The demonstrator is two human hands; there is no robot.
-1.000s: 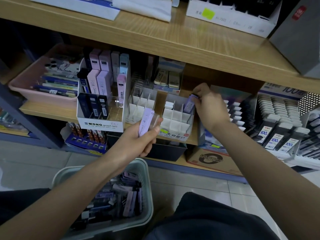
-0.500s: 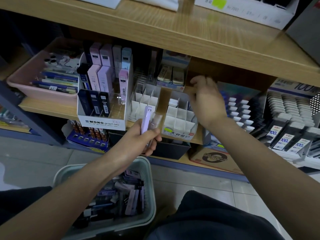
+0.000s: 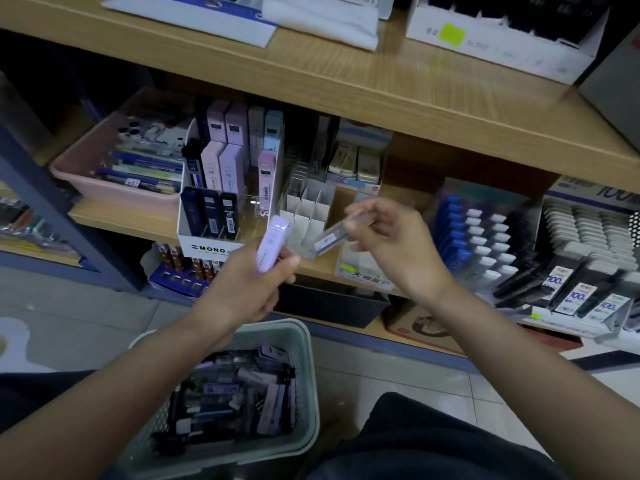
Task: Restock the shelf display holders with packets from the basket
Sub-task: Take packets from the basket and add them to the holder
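The left hand (image 3: pixel 242 289) grips a lilac packet (image 3: pixel 272 242) by its lower half, with fingers and thumb curled round it. The packet stands nearly upright, leaning a little to the right, and its top is in front of the right end of the MONO box (image 3: pixel 207 249). The right hand (image 3: pixel 394 251) pinches a clear packet (image 3: pixel 329 237) by its upper end between thumb and fingers. This packet slants down to the left, its lower end near the lilac packet but apart from it.

Both packets are held in the air before the front edge of the shelf (image 3: pixel 121 220), in front of a white divided holder (image 3: pixel 304 216) that stands just right of the MONO box. A second white holder (image 3: pixel 360 270), with a green label, sits beside the first and is largely hidden by the right hand.

The MONO box carries dark packets in its front row and lilac and pink ones behind. A pink tray (image 3: pixel 86 161) of pens sits at the shelf's left end.

The basket (image 3: pixel 304 393) stands on the floor (image 3: pixel 381 368) below the left hand. It holds a heap of lilac, clear and dark packets, and the left forearm crosses its near left rim.
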